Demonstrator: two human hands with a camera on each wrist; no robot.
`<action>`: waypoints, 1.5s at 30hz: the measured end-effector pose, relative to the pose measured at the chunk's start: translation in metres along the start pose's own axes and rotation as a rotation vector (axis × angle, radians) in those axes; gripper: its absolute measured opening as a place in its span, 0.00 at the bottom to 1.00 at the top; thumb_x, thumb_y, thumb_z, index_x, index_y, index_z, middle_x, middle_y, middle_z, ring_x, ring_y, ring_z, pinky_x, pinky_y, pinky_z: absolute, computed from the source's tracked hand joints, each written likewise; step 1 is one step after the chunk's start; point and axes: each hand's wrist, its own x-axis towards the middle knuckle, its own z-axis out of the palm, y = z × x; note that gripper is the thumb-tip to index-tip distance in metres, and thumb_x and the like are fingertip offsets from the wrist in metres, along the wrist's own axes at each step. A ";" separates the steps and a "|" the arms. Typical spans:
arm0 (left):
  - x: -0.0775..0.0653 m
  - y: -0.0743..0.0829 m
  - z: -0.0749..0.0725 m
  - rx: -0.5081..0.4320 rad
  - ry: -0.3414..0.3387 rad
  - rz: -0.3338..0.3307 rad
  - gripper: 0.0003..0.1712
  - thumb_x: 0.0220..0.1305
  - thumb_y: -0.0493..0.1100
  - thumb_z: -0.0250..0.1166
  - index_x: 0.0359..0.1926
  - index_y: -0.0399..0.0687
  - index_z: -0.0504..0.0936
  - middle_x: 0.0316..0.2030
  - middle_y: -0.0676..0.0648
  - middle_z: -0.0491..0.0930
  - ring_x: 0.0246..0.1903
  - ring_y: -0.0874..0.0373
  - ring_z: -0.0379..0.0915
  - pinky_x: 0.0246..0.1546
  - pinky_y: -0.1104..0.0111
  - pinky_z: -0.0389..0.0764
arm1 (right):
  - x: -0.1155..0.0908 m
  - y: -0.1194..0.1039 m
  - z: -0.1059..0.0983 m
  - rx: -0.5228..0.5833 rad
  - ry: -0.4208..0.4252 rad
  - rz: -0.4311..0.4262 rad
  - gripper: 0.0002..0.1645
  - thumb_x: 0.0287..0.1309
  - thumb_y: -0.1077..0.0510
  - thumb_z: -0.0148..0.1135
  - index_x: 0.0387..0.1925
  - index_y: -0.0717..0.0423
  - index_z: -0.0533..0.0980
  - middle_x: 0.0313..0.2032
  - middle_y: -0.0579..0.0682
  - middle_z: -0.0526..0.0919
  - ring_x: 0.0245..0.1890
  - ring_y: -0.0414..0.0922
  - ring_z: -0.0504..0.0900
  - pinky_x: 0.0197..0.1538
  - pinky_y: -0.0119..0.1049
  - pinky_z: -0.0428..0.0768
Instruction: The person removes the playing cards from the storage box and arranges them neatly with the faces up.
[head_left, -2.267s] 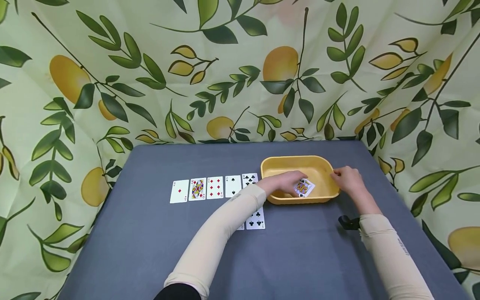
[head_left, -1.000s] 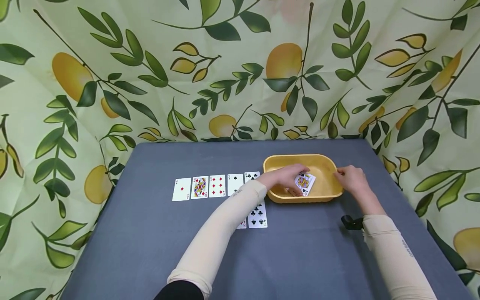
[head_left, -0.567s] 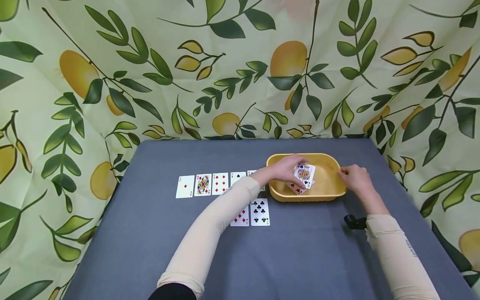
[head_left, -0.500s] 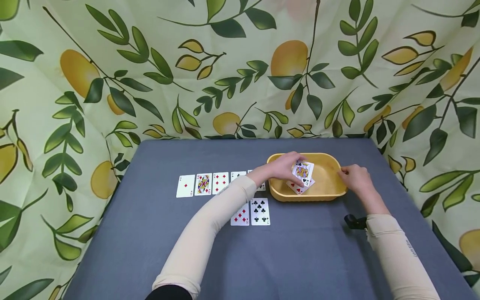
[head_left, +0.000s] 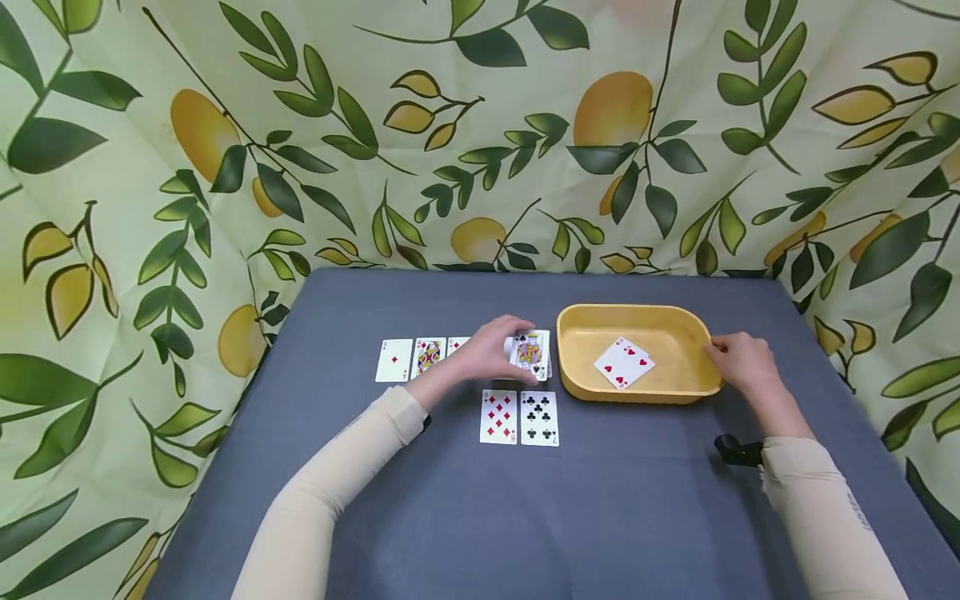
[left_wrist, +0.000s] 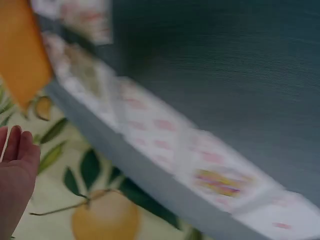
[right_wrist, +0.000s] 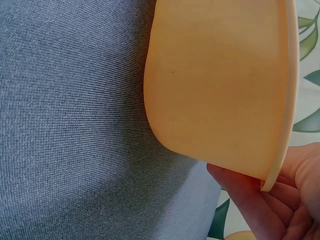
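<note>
Placing seems the step — left hand point(head_left: 487, 350) pinching a face card point(head_left: 530, 352) at the tray's point(head_left: 643, 397) nine o'clock, right hand point(head_left: 744, 360) gripping its three-o'clock rim — with neat alignment likely needed next.

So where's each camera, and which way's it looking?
Head: worn on the head, facing forward and down at playing cards and yellow tray; left hand, right hand and sleeves show.
Left wrist: on the left wrist, facing the blurry card row; part of the left hand shows.
Right wrist: on that wrist, facing the tray's outside; that hand's fingers show.
Head and right wrist share the tray and right hand.
</note>
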 end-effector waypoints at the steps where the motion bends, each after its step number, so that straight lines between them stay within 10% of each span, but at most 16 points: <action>1: -0.010 -0.005 0.000 0.001 0.001 -0.007 0.51 0.41 0.54 0.81 0.65 0.39 0.70 0.61 0.44 0.72 0.62 0.52 0.66 0.65 0.62 0.64 | -0.001 0.001 0.000 0.001 -0.006 0.009 0.23 0.69 0.59 0.50 0.51 0.79 0.73 0.34 0.67 0.79 0.27 0.53 0.74 0.24 0.36 0.70; 9: -0.075 -0.035 0.009 0.016 0.033 -0.018 0.47 0.42 0.53 0.81 0.61 0.36 0.73 0.58 0.42 0.74 0.60 0.49 0.68 0.64 0.59 0.66 | -0.003 0.006 -0.006 0.001 -0.003 0.034 0.26 0.70 0.58 0.50 0.56 0.80 0.70 0.45 0.75 0.77 0.32 0.56 0.74 0.27 0.36 0.72; 17: -0.110 -0.050 0.015 0.041 0.038 -0.023 0.47 0.40 0.54 0.81 0.59 0.37 0.74 0.55 0.44 0.76 0.58 0.50 0.69 0.61 0.58 0.68 | -0.004 0.004 -0.005 0.008 -0.005 0.032 0.26 0.70 0.58 0.51 0.56 0.80 0.69 0.44 0.75 0.77 0.31 0.55 0.75 0.25 0.35 0.72; 45: -0.130 -0.056 0.021 0.050 0.045 -0.062 0.48 0.42 0.54 0.80 0.62 0.37 0.72 0.59 0.41 0.73 0.61 0.46 0.65 0.64 0.57 0.65 | -0.001 -0.001 0.000 0.035 -0.028 0.022 0.24 0.69 0.59 0.50 0.52 0.80 0.72 0.29 0.63 0.79 0.26 0.51 0.74 0.23 0.36 0.71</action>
